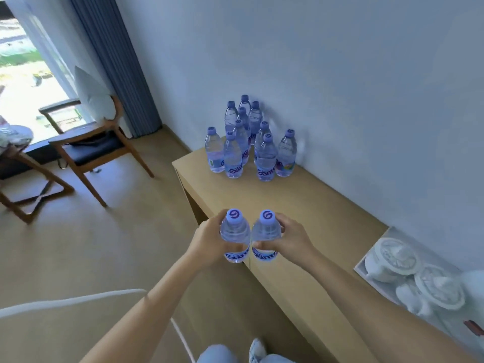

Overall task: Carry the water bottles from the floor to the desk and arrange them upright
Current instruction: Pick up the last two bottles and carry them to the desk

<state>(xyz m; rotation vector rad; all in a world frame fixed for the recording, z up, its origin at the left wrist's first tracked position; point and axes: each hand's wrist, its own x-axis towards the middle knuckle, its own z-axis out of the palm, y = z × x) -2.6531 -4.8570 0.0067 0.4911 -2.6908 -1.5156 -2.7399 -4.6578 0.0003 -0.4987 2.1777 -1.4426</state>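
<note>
Left hand (207, 241) wrapped round one water bottle (235, 235); right hand (289, 238) wrapped round a second bottle (265, 235). Both bottles upright, caps up, side by side and touching or nearly so, held above the near front edge of the desk (301, 218). Not yet set down, by the look of it.

Cluster of standing bottles (248, 145) at the far end of the desk, packed against the wall (340, 74), all upright. Bare desk surface between cluster and hands. White tray of folded towels (408, 279) on the desk to the right, near the wall. Wooden chair (89, 142) well apart on the left, by the curtain.

Step in hand, as judged: carrying the pair forward to join the cluster.

To do well:
- Keep both bottles vertical during the reach; grip at mid-body as now, not by the caps.
- Land them just in front of the nearest row, bases flat, clear of the desk edge.
- Lower slowly beside the front bottles; a knock there likely to topple several, bowling-pin fashion.
- Set one fully before loosening the other hand.
- Let go only once each base sits steady.
</note>
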